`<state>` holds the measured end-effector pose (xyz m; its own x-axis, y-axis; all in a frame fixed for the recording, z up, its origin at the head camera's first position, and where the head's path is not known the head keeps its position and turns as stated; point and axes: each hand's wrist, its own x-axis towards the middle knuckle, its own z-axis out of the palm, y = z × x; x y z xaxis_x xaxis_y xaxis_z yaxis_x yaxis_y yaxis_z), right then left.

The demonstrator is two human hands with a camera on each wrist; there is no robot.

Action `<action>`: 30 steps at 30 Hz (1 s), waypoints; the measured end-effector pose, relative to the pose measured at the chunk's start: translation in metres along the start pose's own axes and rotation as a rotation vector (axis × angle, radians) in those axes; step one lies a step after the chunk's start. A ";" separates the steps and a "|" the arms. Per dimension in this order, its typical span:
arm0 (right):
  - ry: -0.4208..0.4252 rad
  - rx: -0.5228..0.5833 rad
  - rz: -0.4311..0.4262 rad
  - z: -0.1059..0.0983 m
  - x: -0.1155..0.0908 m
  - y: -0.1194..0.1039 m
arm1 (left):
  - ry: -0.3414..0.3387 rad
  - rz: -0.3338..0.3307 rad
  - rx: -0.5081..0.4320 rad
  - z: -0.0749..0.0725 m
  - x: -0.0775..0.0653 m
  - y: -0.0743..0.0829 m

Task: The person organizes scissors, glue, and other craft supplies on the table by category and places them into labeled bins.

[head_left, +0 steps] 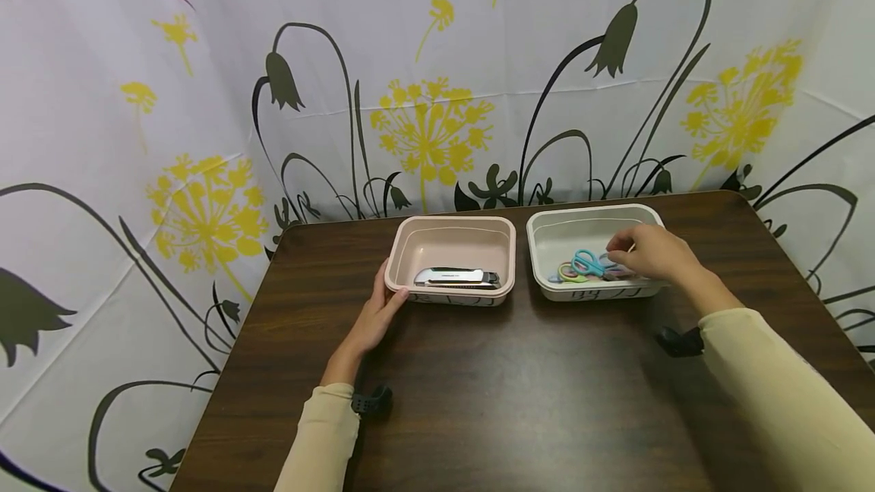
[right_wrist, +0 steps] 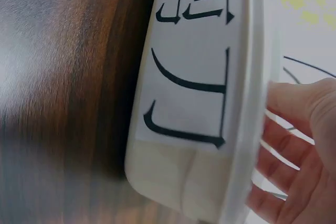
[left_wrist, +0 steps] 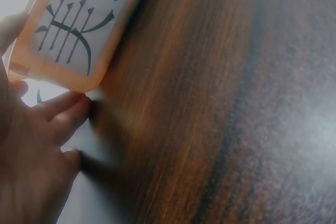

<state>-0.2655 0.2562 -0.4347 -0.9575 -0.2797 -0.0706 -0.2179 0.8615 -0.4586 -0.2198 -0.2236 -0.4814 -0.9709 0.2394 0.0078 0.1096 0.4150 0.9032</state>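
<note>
My left hand (head_left: 374, 317) holds the left front corner of a pink plastic bin (head_left: 451, 228), thumb at the rim and fingers along the outer side. Inside that bin lies a utility knife (head_left: 456, 277) with a white-and-black body. To the right, my right hand (head_left: 645, 250) reaches over the rim of a pale grey-white bin (head_left: 593, 212), its fingers bent downward. Beside its fingertips are scissors with blue handles (head_left: 588, 263) and another pair with yellow-green handles (head_left: 569, 272). The bin wall hides those fingertips in the right wrist view, so I cannot tell whether they grip anything.
Both bins stand side by side near the back edge of a dark wooden table (head_left: 506, 401), a narrow gap between them. Paper labels with black characters mark their fronts, such as the white label (right_wrist: 189, 77). Behind hangs a flower-patterned curtain (head_left: 424, 44).
</note>
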 end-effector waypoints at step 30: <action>0.498 -0.130 -0.210 0.004 -0.094 0.008 | 0.089 0.027 0.312 -0.055 -0.045 -0.047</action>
<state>-0.1763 0.2881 -0.4349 -0.8577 -0.2443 0.4525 -0.4054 0.8625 -0.3027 -0.1934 -0.3022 -0.5000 -0.9801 0.1816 0.0798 0.1819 0.6621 0.7270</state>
